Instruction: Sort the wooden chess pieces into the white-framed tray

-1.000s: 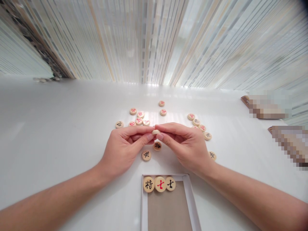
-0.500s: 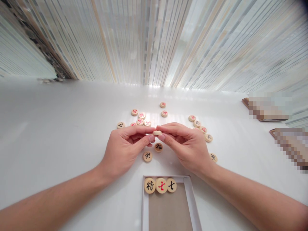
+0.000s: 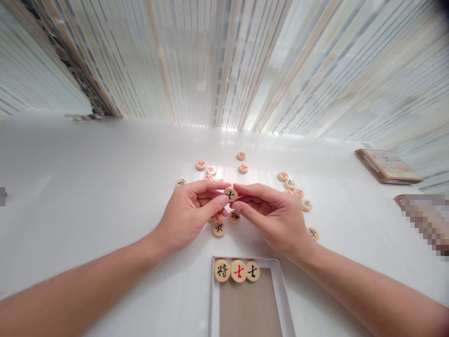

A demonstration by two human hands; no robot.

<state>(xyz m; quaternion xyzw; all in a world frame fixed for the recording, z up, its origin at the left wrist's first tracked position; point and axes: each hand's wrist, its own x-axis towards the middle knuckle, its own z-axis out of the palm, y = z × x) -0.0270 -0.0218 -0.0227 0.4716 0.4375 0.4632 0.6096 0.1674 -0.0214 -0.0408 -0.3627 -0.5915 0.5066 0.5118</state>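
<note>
My left hand [image 3: 189,213] and my right hand [image 3: 271,215] meet over the white table, both pinching one round wooden chess piece [image 3: 230,194] between thumbs and forefingers. Its face with a black character is tilted toward me. Just below the hands two black-marked pieces [image 3: 219,229] lie flat on the table. Nearer to me an open white box tray [image 3: 277,281] holds three pieces [image 3: 238,271] in a row along its far edge.
Several loose red- and black-marked pieces [image 3: 295,187] lie scattered behind and to the right of my hands. A box lid [image 3: 386,166] lies at the far right on the white table [image 3: 87,187]. A striped curtain hangs behind.
The held piece has turned from edge-on to face toward me, showing its black character. The view has shifted slightly; both hands stay together.
</note>
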